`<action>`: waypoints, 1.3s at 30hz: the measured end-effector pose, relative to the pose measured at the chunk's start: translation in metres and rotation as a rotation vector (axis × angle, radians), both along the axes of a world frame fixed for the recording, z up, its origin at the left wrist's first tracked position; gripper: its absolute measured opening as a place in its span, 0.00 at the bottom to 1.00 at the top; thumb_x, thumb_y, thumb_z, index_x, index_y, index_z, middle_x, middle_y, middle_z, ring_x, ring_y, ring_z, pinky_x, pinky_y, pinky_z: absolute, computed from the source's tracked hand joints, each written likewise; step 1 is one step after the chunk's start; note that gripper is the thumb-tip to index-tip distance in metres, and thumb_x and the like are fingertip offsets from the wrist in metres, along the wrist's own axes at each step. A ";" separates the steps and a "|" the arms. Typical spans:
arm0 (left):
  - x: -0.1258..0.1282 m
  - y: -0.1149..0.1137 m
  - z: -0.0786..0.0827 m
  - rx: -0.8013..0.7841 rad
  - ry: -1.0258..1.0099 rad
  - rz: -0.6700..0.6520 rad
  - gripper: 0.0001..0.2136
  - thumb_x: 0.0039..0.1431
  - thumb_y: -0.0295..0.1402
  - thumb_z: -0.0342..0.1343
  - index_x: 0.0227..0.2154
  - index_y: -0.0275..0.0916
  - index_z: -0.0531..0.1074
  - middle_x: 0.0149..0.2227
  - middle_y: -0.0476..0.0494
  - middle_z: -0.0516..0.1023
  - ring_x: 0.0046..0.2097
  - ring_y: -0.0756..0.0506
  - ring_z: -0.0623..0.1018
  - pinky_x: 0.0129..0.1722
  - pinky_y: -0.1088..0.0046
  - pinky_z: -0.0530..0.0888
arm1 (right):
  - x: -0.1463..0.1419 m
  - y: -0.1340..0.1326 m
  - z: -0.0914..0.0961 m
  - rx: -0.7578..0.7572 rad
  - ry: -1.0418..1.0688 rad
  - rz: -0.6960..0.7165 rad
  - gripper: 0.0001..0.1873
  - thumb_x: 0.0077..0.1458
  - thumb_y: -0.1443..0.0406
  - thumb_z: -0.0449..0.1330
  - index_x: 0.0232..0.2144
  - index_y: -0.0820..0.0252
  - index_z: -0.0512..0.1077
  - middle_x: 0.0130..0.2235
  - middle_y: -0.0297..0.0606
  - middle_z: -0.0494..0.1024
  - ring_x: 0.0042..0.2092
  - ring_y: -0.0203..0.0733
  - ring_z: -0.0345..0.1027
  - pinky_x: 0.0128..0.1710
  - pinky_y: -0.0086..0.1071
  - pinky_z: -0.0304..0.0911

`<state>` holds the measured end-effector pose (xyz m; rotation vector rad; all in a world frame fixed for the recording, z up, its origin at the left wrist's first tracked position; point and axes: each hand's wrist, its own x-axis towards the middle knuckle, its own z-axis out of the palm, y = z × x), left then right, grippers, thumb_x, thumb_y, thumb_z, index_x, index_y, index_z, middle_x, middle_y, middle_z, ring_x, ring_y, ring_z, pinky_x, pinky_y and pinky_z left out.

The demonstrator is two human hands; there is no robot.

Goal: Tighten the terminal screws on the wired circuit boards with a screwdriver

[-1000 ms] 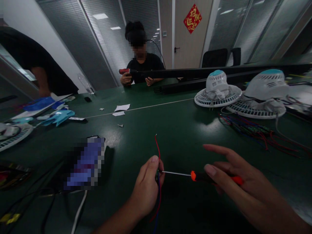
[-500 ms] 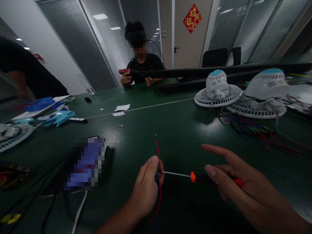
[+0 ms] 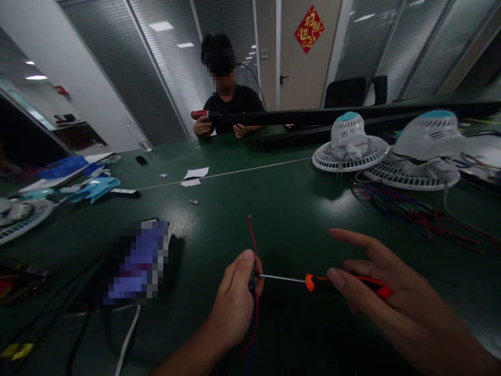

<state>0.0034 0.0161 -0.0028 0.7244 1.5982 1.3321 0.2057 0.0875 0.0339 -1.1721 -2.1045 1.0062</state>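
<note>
My left hand [image 3: 237, 297] pinches a small green circuit board [image 3: 251, 282], mostly hidden by the fingers. A red wire [image 3: 252, 235] sticks up from it, and red and blue wires hang below. A screwdriver [image 3: 319, 283] with an orange and black handle lies level, its metal tip meeting the board at my left fingers. My right hand [image 3: 387, 297] holds the handle between thumb and curled fingers, index finger stretched out forward.
Two white fan housings [image 3: 350, 141] stand at the right, near a bundle of wired circuit boards [image 3: 407, 206]. A blurred-out device [image 3: 136, 266] with cables sits at the left. Paper scraps [image 3: 196, 173] lie farther back. Across the table a person [image 3: 229, 104] holds a red power tool [image 3: 200, 114].
My right thumb and fingers have shifted slightly on the screwdriver handle, showing more of its orange part. My left hand stays still. The person at far left has moved mostly out of view.
</note>
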 end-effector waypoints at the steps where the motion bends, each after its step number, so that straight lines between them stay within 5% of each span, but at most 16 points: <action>1: 0.000 0.000 0.000 0.002 -0.001 0.000 0.22 0.60 0.52 0.45 0.25 0.38 0.68 0.16 0.54 0.61 0.19 0.51 0.62 0.21 0.76 0.62 | 0.000 0.000 0.000 -0.014 0.002 -0.007 0.28 0.60 0.49 0.52 0.57 0.54 0.61 0.22 0.30 0.77 0.21 0.41 0.71 0.20 0.33 0.66; 7: -0.001 -0.001 -0.002 0.004 0.010 -0.005 0.22 0.61 0.51 0.45 0.24 0.38 0.69 0.17 0.53 0.62 0.20 0.52 0.63 0.22 0.76 0.62 | 0.002 -0.001 -0.003 -0.032 -0.033 -0.086 0.30 0.60 0.45 0.48 0.57 0.51 0.66 0.28 0.35 0.80 0.27 0.43 0.75 0.25 0.34 0.71; 11: 0.000 0.000 0.001 0.004 -0.009 0.004 0.21 0.60 0.51 0.46 0.24 0.38 0.69 0.16 0.53 0.62 0.20 0.51 0.63 0.22 0.76 0.62 | 0.002 0.000 -0.003 -0.044 -0.069 -0.061 0.34 0.62 0.44 0.42 0.58 0.57 0.66 0.18 0.32 0.73 0.19 0.41 0.70 0.16 0.31 0.64; 14: 0.001 0.001 0.002 0.006 -0.019 0.005 0.21 0.60 0.52 0.46 0.24 0.38 0.68 0.16 0.53 0.62 0.20 0.51 0.63 0.21 0.75 0.62 | 0.000 0.001 -0.002 -0.062 -0.066 -0.035 0.34 0.62 0.45 0.43 0.60 0.59 0.64 0.14 0.28 0.68 0.16 0.39 0.66 0.13 0.29 0.61; 21: -0.001 -0.001 -0.002 -0.002 -0.011 0.004 0.22 0.60 0.52 0.46 0.25 0.38 0.69 0.16 0.53 0.62 0.20 0.51 0.63 0.21 0.76 0.62 | 0.000 0.001 -0.002 0.013 -0.043 -0.037 0.31 0.60 0.47 0.50 0.58 0.58 0.64 0.24 0.34 0.79 0.20 0.39 0.69 0.19 0.33 0.65; 31: 0.000 0.001 0.001 0.012 0.006 -0.014 0.22 0.61 0.51 0.45 0.24 0.38 0.68 0.16 0.53 0.62 0.19 0.51 0.62 0.21 0.75 0.61 | -0.004 0.004 0.000 -0.011 0.011 -0.040 0.28 0.57 0.49 0.54 0.56 0.56 0.65 0.26 0.35 0.80 0.26 0.45 0.75 0.19 0.33 0.67; 39: 0.000 0.000 -0.001 0.011 -0.016 0.005 0.22 0.60 0.52 0.46 0.25 0.38 0.69 0.16 0.53 0.61 0.20 0.52 0.63 0.21 0.76 0.62 | 0.000 0.000 0.002 -0.070 0.014 -0.050 0.31 0.60 0.46 0.49 0.57 0.58 0.65 0.21 0.32 0.77 0.21 0.41 0.72 0.19 0.32 0.66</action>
